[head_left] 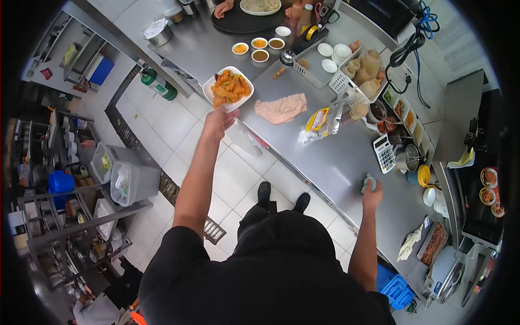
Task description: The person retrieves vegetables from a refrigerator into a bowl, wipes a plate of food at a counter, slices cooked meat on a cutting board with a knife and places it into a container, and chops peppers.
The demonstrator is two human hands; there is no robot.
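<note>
My left hand (218, 122) grips the near rim of a white square plate (245, 101), held at the edge of the steel counter. Orange-coated fried pieces (231, 88) are heaped on it, with some darker bits among them. On the counter to the right, my right hand (372, 195) is closed on a crumpled pale-green cloth (368, 184). Between my hands lie a pink cloth (280, 108) and a clear plastic packet with a yellow label (318, 122). A calculator (384, 154) sits just beyond my right hand.
Several small sauce bowls (260, 56) stand past the plate, near a black round tray (246, 20) with another person's hand (222, 8) at its edge. White baskets (346, 81) hold bottles. A green cylinder (158, 84) stands on the floor; shelves (81, 200) line the left.
</note>
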